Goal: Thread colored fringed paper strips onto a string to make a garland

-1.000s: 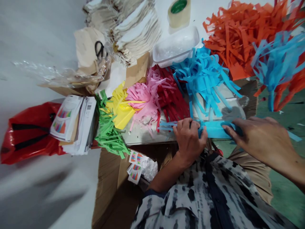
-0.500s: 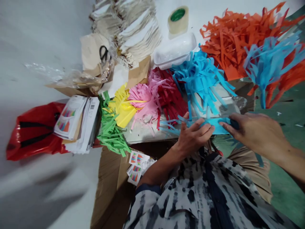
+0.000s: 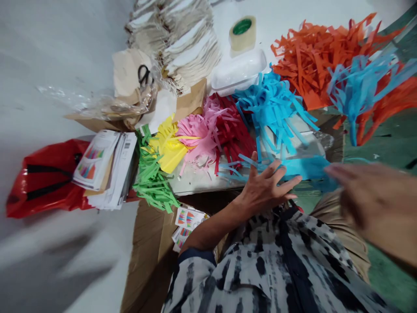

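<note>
A strip of blue fringed tissue paper [image 3: 306, 168] lies along the table's front edge, its cut ends reaching left. Fingers spread, my left hand [image 3: 265, 184] rests on its fringed part. At the strip's right end is my right hand [image 3: 378, 204], smeared by motion; whether it grips the paper does not show clearly. Just behind my left hand lies a bunch of blue fringed paper [image 3: 270, 104]. To its left sit bunches of dark red [image 3: 233, 130], pink [image 3: 198, 134], yellow [image 3: 169, 145] and green fringed paper [image 3: 156, 187].
Orange fringed paper [image 3: 319, 61] with a blue tassel [image 3: 355, 95] lies at the right. Behind are a tape roll [image 3: 241, 34], a white tray [image 3: 239, 71], stacked cloth pieces [image 3: 189, 43] and scissors [image 3: 143, 74]. Printed cards [image 3: 97, 161] rest by a red bag [image 3: 48, 178].
My right hand has moved right and toward me, drawing away from the middle of the blue strip. My left hand's fingers have spread wider, in nearly the same place.
</note>
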The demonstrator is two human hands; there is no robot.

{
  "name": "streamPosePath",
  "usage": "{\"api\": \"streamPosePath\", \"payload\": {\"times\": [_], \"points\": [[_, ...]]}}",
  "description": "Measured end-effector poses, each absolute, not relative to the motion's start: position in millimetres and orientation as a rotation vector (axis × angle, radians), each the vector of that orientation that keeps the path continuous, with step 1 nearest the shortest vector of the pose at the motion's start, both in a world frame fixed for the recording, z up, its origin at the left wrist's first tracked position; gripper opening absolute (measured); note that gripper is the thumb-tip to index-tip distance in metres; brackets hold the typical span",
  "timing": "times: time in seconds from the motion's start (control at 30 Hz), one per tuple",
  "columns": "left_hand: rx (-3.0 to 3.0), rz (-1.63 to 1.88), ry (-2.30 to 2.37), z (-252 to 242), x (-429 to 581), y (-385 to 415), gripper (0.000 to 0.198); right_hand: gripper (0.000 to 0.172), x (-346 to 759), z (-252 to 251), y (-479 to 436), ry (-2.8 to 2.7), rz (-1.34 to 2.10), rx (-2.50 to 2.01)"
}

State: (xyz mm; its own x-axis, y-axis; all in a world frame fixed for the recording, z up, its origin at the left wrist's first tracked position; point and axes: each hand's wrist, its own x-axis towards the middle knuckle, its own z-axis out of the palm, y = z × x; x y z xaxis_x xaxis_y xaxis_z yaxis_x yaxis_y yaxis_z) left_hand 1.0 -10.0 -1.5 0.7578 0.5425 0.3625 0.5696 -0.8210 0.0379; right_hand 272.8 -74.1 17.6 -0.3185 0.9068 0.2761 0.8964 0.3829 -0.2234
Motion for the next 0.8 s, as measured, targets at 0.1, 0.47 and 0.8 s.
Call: {"api": "streamPosePath", "payload": {"times": [0.1,0.47,0.8], "points": [[-2.868,-0.578,-0.923,-5,0,-11,0.044,0.078,241,2,-88,-2.447,-0.003,-1.376],[-2.963,-0.643,-1.268,18,-81,-3,0.013,0.050,278,-29,-75,-2.427,-0.054,-1.368],[-2.340,-0.709,-1.750,70,-95,5,0.015,0.024,263,-12,-56,-2.431,-0.152,-1.332]]}}
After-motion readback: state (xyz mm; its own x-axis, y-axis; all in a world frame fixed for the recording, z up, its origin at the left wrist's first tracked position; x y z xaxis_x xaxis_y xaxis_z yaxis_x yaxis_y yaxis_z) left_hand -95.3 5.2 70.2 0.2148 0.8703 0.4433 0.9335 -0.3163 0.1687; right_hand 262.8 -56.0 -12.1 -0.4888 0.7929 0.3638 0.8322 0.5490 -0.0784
